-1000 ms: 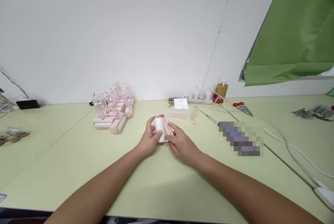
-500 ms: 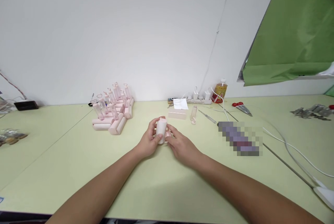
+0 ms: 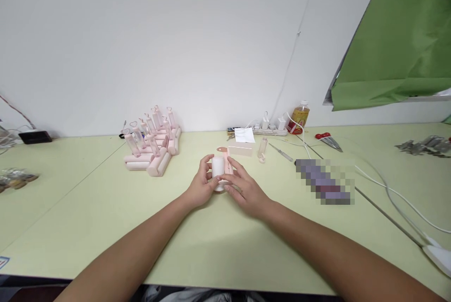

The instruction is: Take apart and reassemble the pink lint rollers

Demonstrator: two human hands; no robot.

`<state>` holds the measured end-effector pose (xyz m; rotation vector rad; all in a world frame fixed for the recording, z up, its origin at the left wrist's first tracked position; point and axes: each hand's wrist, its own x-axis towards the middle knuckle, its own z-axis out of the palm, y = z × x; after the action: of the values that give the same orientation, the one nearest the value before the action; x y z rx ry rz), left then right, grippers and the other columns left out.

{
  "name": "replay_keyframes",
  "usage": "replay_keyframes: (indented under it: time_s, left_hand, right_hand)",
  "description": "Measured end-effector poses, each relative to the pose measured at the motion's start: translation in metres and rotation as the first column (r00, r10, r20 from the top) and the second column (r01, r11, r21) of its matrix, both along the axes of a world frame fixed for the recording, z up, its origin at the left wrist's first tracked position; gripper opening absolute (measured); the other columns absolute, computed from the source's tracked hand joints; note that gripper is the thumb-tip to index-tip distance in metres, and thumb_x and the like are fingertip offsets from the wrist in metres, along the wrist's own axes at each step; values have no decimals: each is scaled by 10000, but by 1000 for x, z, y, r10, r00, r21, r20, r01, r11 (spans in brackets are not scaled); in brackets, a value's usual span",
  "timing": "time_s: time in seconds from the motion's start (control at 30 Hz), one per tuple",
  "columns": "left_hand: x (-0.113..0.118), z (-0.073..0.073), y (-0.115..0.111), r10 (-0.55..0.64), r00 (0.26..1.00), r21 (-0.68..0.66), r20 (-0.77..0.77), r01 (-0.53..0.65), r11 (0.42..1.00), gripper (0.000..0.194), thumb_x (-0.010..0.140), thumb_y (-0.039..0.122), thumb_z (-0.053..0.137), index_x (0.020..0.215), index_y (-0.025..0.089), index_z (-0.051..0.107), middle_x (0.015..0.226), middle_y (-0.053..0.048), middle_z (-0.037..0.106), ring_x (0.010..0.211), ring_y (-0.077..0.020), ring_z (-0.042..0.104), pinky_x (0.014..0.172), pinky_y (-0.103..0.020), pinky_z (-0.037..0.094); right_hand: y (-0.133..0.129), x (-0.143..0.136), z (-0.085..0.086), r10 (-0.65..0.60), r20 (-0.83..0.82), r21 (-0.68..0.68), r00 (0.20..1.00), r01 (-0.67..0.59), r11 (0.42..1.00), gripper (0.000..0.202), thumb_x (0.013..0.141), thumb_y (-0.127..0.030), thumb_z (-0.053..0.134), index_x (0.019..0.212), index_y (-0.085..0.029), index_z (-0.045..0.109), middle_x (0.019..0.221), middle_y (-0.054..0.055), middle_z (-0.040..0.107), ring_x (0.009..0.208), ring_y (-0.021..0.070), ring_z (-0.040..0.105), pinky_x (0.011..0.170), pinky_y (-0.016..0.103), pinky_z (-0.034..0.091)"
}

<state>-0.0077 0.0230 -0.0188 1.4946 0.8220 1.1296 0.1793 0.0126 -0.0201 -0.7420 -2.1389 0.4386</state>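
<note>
Over the middle of the table, my left hand (image 3: 202, 184) is closed around a white cylinder (image 3: 218, 166), with its thumb near the lower end. A pale round piece (image 3: 220, 188) shows beneath the cylinder; whether it is joined to it I cannot tell. My right hand (image 3: 244, 191) is closed from the other side on a long pink piece (image 3: 227, 163) standing against the cylinder. The top of this piece leans left and is rounded, with what looks like a small hole. My right fingers cover its lower part.
Left of my hands, several clear pink tubes with heart-shaped loops (image 3: 153, 146) stand on pink and white rolls (image 3: 159, 163). Behind my hands are a pink box (image 3: 240, 151), a white paper (image 3: 244, 135) and a small clear bottle (image 3: 262, 147). To the right lie a screwdriver (image 3: 281, 152), red-handled pliers (image 3: 329, 141) and cables.
The cylinder has been turned, so a plain white end faces up instead of the pink one. The pink piece now rises above my right fingers. The view has shifted slightly.
</note>
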Motion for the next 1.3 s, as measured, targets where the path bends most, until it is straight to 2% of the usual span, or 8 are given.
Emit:
replay_keyframes:
  time_s: [0.17,0.3,0.4,0.5,0.67,0.87,1.07,1.3]
  left_hand:
    - [5,0,-6,-21,1000,-14,-12,20,1000,642,840,380,607,1350,332,220,1230,-99,436,988,-229,608,689,-328,549]
    - [7,4,-11,-20,999,-39,-26,19,999,663,822,365,626,1354,328,233,1197,-94,447,929,-206,617,649,-300,551]
    - [8,10,-11,25,1000,-143,-4,-26,989,656,799,360,635,1325,344,242,1157,-76,472,825,-194,636,562,-321,571]
    - [7,16,-8,106,994,-255,14,-99,962,609,777,359,633,1267,326,273,1060,-54,528,750,-208,648,470,-346,573]
    - [10,19,-7,173,984,-310,46,-151,939,550,746,329,640,1170,277,294,946,-23,560,679,-207,651,420,-345,561]
    - [10,18,-8,189,981,-289,45,-168,942,548,735,326,629,1160,287,285,927,-1,556,673,-200,644,438,-354,556]
    - [8,19,-12,48,999,-199,3,-46,979,521,714,212,550,1183,264,330,862,14,554,644,-141,580,496,-255,495]
    - [10,16,-12,78,994,-81,71,-72,994,659,705,195,598,1272,249,267,1143,-71,553,809,-163,603,668,-307,523]
  right_hand:
    - [4,2,-2,-71,-170,-152,983,45,987,290,919,-350,502,1116,-228,676,1527,120,242,1066,226,596,935,403,475]
    - [9,1,-4,-105,-291,-301,951,13,954,332,881,-312,540,1203,-244,584,1422,110,380,1029,204,587,847,354,508]
    - [9,-1,-4,-89,-357,-475,930,-98,875,356,886,-288,503,1239,-246,483,1143,67,554,911,172,590,780,333,522]
    - [7,-5,-2,-73,-418,-579,906,-203,790,362,873,-292,515,1222,-256,428,1055,36,545,823,147,585,698,304,534]
    - [2,-6,3,-152,-392,-662,907,-163,731,442,875,-344,514,1281,-264,359,900,5,540,717,146,594,607,297,529]
    - [-1,-4,5,-196,-269,-682,943,-42,730,438,901,-318,433,1331,-249,382,754,-27,550,511,96,485,465,215,397]
    - [-2,-5,2,-193,-305,-649,933,-56,759,461,923,-349,405,1370,-269,331,765,-26,535,521,104,492,476,225,412]
    - [-8,-7,2,-113,-249,-562,962,-48,826,489,948,-375,404,1414,-280,289,773,-9,560,575,121,503,528,242,428]
